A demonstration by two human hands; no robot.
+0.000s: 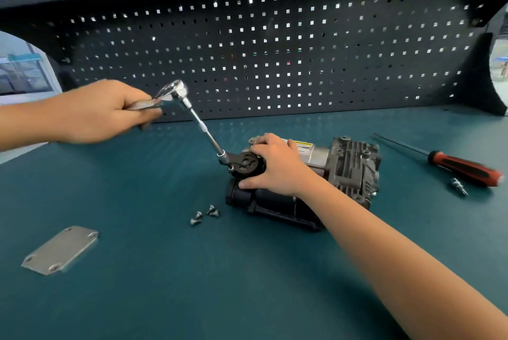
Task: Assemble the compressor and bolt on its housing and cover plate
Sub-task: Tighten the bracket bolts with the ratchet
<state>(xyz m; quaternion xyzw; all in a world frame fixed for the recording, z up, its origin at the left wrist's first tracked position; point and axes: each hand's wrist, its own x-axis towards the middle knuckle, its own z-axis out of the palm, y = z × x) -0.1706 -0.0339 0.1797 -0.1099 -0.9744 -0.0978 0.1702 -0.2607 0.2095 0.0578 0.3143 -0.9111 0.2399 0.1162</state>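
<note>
Compressor (343, 169): lying right of centre on the worktop (247, 284). Right hand (275, 163): clasping it, fingers curling over the top. Left hand (101, 111): fingers wrapping the ratchet (192, 114) handle, socket meeting the compressor's left end. Cover plate (60, 250): lying towards the front-left corner.

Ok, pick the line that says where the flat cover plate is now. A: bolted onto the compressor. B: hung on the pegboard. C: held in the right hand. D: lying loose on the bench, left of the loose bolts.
D: the cover plate lies flat on the bench, apart from the compressor and left of the loose bolts.
</note>
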